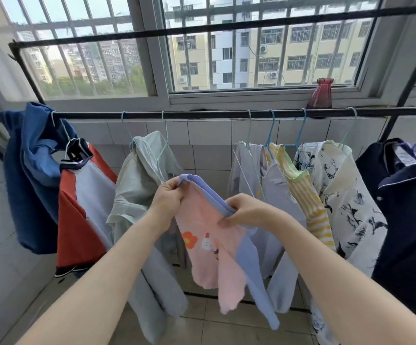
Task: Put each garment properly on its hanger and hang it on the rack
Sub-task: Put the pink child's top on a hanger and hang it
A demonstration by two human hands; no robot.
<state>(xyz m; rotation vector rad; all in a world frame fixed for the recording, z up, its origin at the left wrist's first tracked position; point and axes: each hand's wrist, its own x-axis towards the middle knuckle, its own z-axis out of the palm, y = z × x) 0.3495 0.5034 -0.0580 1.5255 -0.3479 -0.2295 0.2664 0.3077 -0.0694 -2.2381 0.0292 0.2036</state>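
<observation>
Hands up front: left hand and right hand both pinch the lilac neckband of the pink top, stretching it open, likely for a hanger. It dangles at six o'clock below the rack bar, unhung.

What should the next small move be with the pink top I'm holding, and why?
Probably spread the neckline and feed in the pale green hanger just behind your left hand. Both hands pinch the lavender collar of the pink top, right hand at its other end, and no hanger sits inside it yet. That hanger looks empty on the rail, though the grey-green shirt partly hides it.
</observation>
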